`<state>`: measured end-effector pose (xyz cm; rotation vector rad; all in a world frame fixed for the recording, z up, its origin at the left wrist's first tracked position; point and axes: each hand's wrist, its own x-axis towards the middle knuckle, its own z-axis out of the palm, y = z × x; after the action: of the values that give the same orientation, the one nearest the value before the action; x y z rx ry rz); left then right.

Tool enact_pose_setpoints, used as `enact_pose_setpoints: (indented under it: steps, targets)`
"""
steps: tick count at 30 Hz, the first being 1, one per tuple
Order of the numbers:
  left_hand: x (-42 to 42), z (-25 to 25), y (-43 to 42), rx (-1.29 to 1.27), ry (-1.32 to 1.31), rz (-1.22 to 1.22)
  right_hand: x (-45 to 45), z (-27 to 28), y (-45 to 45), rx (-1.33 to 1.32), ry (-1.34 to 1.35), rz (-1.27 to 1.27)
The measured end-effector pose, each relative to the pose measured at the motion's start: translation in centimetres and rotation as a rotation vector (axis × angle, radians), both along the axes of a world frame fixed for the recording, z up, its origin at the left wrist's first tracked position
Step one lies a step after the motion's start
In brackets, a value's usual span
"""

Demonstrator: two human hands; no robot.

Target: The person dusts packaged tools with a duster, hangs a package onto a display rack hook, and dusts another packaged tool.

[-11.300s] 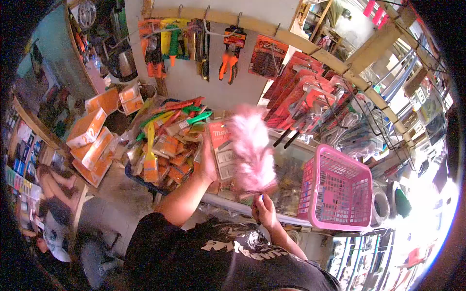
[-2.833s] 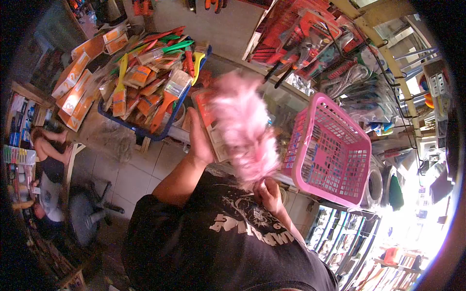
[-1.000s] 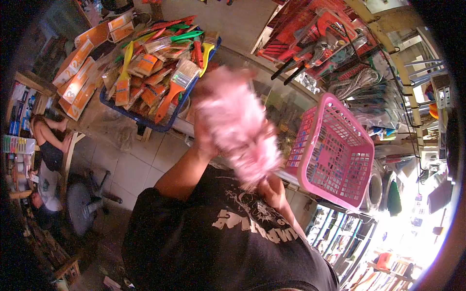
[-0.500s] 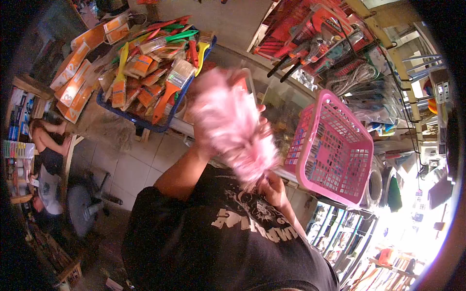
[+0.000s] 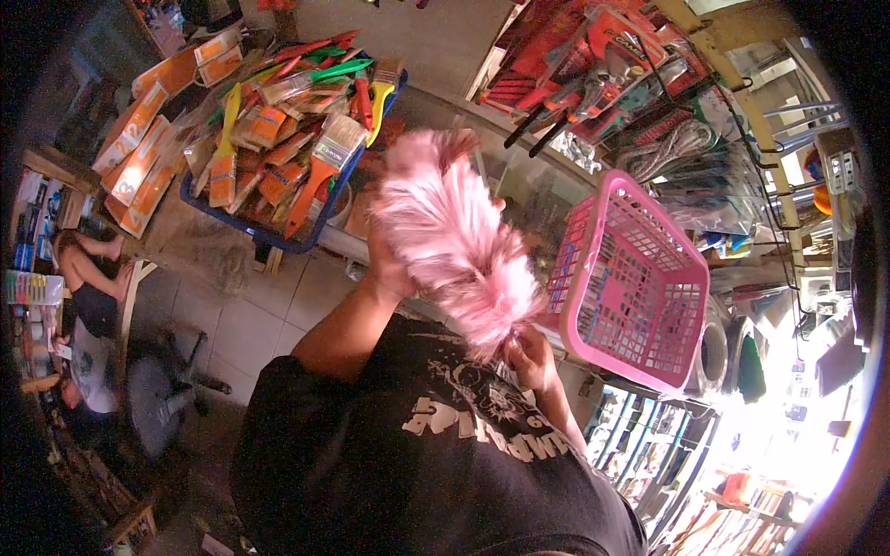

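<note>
A fluffy pink duster (image 5: 454, 232) spans the middle of the view, its top pointing up and left. My right hand (image 5: 530, 360) is closed around its lower end, where the handle is mostly hidden. Behind the duster's left side is my left hand (image 5: 387, 264); its fingers and whatever they hold are largely covered by the fluff. A fingertip shows past the duster's right edge. Just right of the duster stands a pink plastic basket (image 5: 593, 347) on the glass counter.
Left of the duster, a blue tray (image 5: 295, 246) is heaped with paintbrushes. Orange numbered boxes (image 5: 139, 167) lie beyond it. Packaged tools (image 5: 593, 74) hang at the upper right. At the far left are a person's legs (image 5: 88, 259) and a dark chair (image 5: 162, 394).
Earlier, a red package showed in my left hand; now the duster covers that area. The duster, blurred half a second ago, looks sharper. The view has tilted downward since the oldest frame.
</note>
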<state>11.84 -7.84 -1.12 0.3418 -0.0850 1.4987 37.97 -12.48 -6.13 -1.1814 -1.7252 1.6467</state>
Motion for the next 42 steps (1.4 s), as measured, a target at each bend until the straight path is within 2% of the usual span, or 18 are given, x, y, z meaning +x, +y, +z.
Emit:
enact_pose_setpoints:
  steps: [4,7,11,13,15,16,17,19,21,23,26,27,29,31,35,38,39,42]
  targets:
    - [0.3,-1.5,0.3,-0.089,-0.043,-0.040,0.0,1.3,0.6,-0.209,-0.171,0.016]
    - [0.1,-2.4,1.1,-0.118,0.043,-0.316,-0.1,0.0,0.2,0.112,-0.124,0.068]
    - [0.4,0.5,-0.2,-0.024,0.041,0.083,-0.1,0.7,0.6,-0.173,-0.150,0.011]
    - [0.4,-2.5,1.4,-0.122,-0.067,-0.291,-0.1,0.2,0.1,0.002,-0.137,0.041]
    - [-0.3,-1.1,1.1,0.120,-0.026,-0.362,-0.5,0.3,0.4,0.175,-0.084,0.041]
    - [-0.1,-0.4,0.5,0.044,-0.019,-0.223,-0.6,0.4,0.6,0.261,-0.057,0.047]
    - [0.3,0.0,0.0,-0.033,-0.013,-0.080,-0.1,0.3,0.7,-0.045,-0.076,-0.039]
    - [0.2,-0.1,-0.4,-0.053,-0.001,0.083,-0.2,0.1,0.8,-0.098,-0.023,-0.017]
    - [-2.4,-0.4,1.1,-0.297,-0.154,-0.483,-0.6,0.8,0.3,-0.195,-0.022,0.038]
    - [-2.7,-0.3,1.4,-0.343,-0.172,-0.565,-1.0,1.5,0.5,-0.081,-0.121,0.135]
    - [0.3,1.3,-0.5,-0.115,-0.002,0.053,-0.5,-0.6,0.4,-0.249,-0.040,0.007]
    - [-0.1,0.4,-0.5,-0.114,0.027,0.079,-0.3,-1.1,0.5,-0.314,-0.004,-0.034]
    - [-1.4,-3.7,1.5,-0.204,-0.113,-0.372,-1.1,0.4,0.4,-0.108,-0.114,0.119]
    - [-0.9,-2.2,1.5,-0.017,-0.088,-0.384,-1.8,1.0,0.2,0.001,-0.090,0.132]
    - [0.4,1.4,-0.3,-0.139,0.019,0.136,-1.4,0.7,0.2,-0.303,-0.129,-0.066]
    - [-1.0,-2.4,1.4,-0.156,-0.151,-0.463,-1.7,1.9,0.2,0.053,-0.180,0.209]
    - [-0.5,-1.8,2.3,0.057,-0.130,-0.436,-2.1,1.7,-0.1,0.096,-0.124,0.106]
    - [0.5,0.5,0.4,-0.147,0.003,0.064,-0.9,0.5,0.5,-0.350,-0.008,-0.119]
